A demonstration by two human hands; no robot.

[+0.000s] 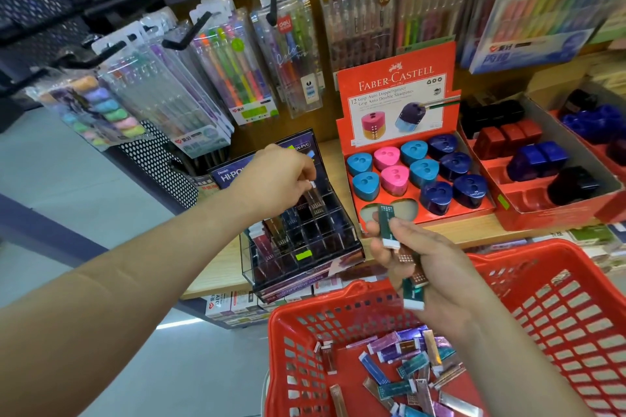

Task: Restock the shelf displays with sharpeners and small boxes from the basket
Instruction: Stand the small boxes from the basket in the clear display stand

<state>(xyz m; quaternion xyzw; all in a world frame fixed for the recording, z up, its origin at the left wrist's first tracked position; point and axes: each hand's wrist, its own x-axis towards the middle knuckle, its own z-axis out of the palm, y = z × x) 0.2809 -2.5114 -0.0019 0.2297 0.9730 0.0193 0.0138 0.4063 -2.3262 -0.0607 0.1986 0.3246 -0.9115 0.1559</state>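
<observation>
My left hand (281,176) reaches over the clear compartment display (305,240) and pinches a small brown box (313,195) at a back slot. My right hand (423,264) grips a bunch of slim boxes, a green one (388,227) sticking up at its fingertips. Below it the red basket (559,308) holds several loose small boxes (406,372) in purple, green, blue and brown. A red sharpener display box (396,88) on the shelf holds several blue, pink and navy sharpeners (423,173), with bare slots at its front left.
Pen packs (216,74) hang on black hooks above the shelf. Two red trays (542,193) of dark sharpeners sit to the right. The wooden shelf edge (216,274) runs under the displays, with boxed stock below it. Grey floor lies to the left.
</observation>
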